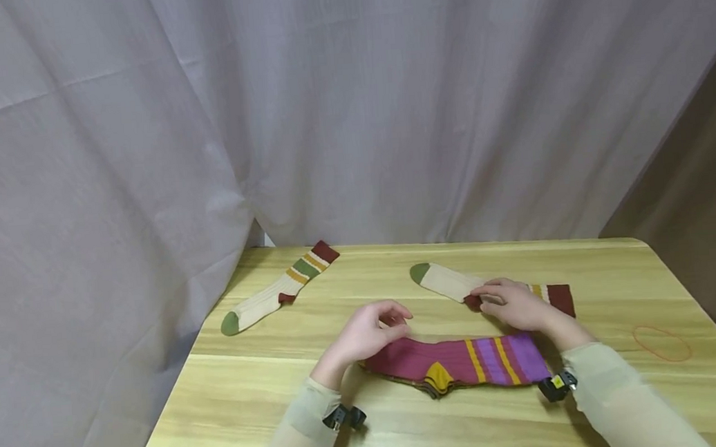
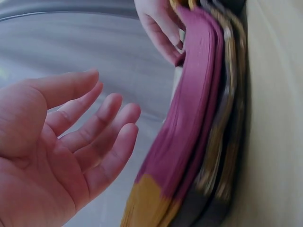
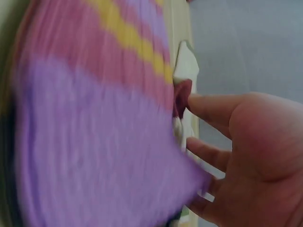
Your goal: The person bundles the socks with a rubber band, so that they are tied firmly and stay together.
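Note:
A stack of striped socks [image 1: 417, 359] lies crosswise on the table, with a magenta, purple and yellow one on top. My left hand [image 1: 368, 333] hovers by its toe end; the left wrist view shows that palm [image 2: 52, 151] holding nothing, fingers loosely bent. Behind the stack lies a cream sock [image 1: 446, 281] with a green toe and a dark red heel and cuff. Over its middle my right hand [image 1: 516, 304] reaches down, covering part of the stripes. In the right wrist view, my thumb and fingertips meet the cream sock [image 3: 187, 66] near its heel, spread apart.
A matching cream sock [image 1: 264, 304] lies at a slant on the table's far left. An orange-red loop [image 1: 661, 343], perhaps a thin band, is at the right. A grey curtain [image 1: 351, 127] hangs behind the wooden table [image 1: 221, 406].

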A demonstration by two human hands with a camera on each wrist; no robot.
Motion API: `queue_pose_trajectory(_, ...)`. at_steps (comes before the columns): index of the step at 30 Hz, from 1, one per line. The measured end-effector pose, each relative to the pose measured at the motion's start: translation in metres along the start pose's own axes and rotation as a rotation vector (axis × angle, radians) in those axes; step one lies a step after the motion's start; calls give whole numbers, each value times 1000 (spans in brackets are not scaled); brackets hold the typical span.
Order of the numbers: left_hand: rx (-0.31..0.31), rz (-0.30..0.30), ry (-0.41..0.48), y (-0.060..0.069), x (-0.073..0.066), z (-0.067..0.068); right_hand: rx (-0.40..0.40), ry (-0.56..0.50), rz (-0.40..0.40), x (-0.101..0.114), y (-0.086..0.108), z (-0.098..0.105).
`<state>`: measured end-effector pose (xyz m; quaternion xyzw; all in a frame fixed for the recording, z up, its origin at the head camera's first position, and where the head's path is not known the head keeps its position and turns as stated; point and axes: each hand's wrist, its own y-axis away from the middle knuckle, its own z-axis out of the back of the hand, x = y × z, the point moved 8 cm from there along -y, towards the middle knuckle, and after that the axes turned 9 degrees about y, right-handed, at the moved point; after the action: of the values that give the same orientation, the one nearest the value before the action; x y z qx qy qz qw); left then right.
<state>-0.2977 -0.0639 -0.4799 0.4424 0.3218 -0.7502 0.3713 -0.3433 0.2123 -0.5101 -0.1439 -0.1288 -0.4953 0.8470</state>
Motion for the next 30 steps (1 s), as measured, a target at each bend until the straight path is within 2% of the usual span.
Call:
queue_pose_trajectory(4,-4,44,-8,-3,14,13,61,-59,72,22,-5,-11)
queue_pose_trajectory(11,-66,150,50,-11,44,44,198,-159,99,58,-16,-20)
queue_pose_trajectory(19,-201,227,45,-21,77,75,213,-176,92,66,-22,-24)
queue_pose_trajectory(23,-268,272,101,-23,90,82,215,-202,90,66,-23,-25)
queue_pose_trajectory(26,-292,296,129,-23,95,83,222,-210,95,67,-23,-27)
queue_pose_trajectory(30,-298,315,74,-27,98,81,220,-210,94,67,-23,-28)
